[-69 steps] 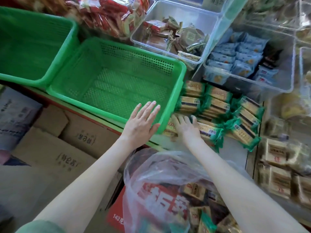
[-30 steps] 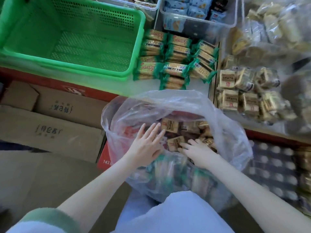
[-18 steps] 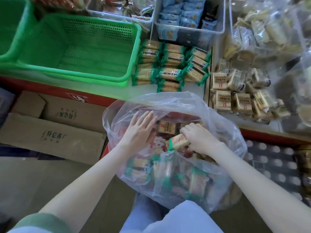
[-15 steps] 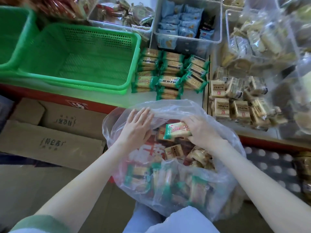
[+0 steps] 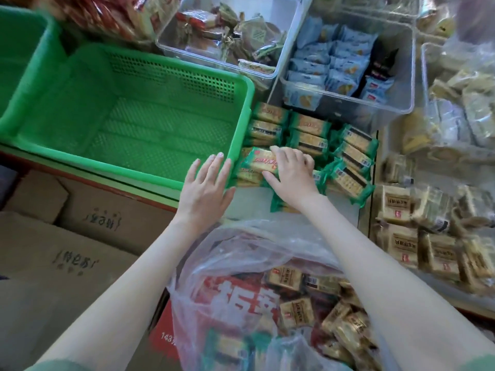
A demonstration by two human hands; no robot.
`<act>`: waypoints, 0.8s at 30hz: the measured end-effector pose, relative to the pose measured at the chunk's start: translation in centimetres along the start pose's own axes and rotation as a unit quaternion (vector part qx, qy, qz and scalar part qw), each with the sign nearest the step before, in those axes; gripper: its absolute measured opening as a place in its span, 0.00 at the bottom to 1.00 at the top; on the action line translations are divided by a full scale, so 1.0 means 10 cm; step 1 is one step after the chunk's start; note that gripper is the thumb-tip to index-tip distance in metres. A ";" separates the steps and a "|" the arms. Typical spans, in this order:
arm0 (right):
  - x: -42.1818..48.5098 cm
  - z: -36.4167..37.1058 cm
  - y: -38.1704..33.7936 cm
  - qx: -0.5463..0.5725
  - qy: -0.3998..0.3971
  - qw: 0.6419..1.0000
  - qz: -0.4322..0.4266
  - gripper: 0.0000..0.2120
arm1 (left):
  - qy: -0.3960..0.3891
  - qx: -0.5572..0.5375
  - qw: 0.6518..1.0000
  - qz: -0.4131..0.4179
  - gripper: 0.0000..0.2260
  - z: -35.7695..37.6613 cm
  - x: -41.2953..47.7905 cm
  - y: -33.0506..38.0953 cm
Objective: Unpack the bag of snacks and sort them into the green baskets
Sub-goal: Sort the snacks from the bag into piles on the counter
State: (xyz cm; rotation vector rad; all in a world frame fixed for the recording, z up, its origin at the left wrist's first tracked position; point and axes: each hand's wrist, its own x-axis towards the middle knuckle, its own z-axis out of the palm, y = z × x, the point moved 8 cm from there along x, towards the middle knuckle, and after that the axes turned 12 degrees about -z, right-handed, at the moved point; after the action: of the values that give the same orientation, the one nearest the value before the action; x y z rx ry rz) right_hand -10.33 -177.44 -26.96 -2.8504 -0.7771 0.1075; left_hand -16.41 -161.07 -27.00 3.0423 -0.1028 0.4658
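Observation:
An empty green basket (image 5: 241, 124) stands on the shelf at centre left, with a second green basket (image 5: 34, 49) at the far left. Right of the first basket lies a pile of green-wrapped snack packs (image 5: 348, 156). My right hand (image 5: 292, 172) holds one green-wrapped pack (image 5: 261, 162) down on the near left of that pile. My left hand (image 5: 206, 188) is flat with straight fingers against the basket's near right corner. The clear plastic bag of snacks (image 5: 241, 258) stands open below my arms.
Clear bins with brown-wrapped snacks (image 5: 227, 30) and blue packs (image 5: 334, 60) stand behind the pile. Tan-wrapped snacks (image 5: 401, 223) lie on the shelf to the right. Cardboard boxes (image 5: 80, 236) sit below the shelf at left.
My right hand lifted a green-wrapped pack out of the bag and carried it up to the pile beside the basket. My left hand left the bag and went to the basket's corner.

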 end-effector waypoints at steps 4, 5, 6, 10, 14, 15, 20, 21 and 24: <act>0.10 0.29 -0.02 -0.073 -0.079 0.994 -0.022 0.27 | 0.041 -0.017 0.999 0.008 0.21 -0.01 -0.02 0.02; 0.07 0.28 -0.05 -0.073 -0.056 0.995 -0.033 0.27 | 0.047 -0.015 0.999 0.009 0.22 -0.02 -0.04 0.03; 0.01 0.24 -0.10 -0.067 -0.019 0.996 -0.050 0.26 | 0.054 -0.012 0.998 0.012 0.22 -0.03 -0.06 0.04; -0.58 -0.04 -0.32 -0.049 0.160 0.981 -0.097 0.22 | 0.055 -0.033 0.998 0.023 0.25 -0.06 -0.33 0.17; -1.50 0.14 -0.69 -0.027 0.165 0.969 -0.184 0.16 | -0.008 -0.100 0.990 0.095 0.24 -0.02 -0.91 0.54; -1.70 0.30 -0.78 -0.036 0.128 0.968 -0.215 0.16 | -0.037 -0.107 0.986 0.124 0.24 0.03 -1.08 0.64; -2.18 1.06 -0.64 0.010 -0.115 0.986 -0.119 0.21 | -0.150 -0.045 0.976 0.152 0.31 0.31 -1.77 0.74; -2.20 1.15 -0.57 0.003 -0.153 0.985 -0.082 0.22 | -0.161 -0.040 0.978 0.129 0.33 0.32 -1.80 0.71; -2.15 1.26 -0.51 -0.008 -0.201 0.979 -0.040 0.28 | -0.160 -0.036 0.981 0.099 0.37 0.25 -1.79 0.71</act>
State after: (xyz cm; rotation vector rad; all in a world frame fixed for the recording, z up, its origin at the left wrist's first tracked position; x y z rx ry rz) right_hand -32.89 -182.08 -37.85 -2.8412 -0.9646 0.6867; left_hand -33.23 -167.33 -34.37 3.0189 -0.4317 -0.0243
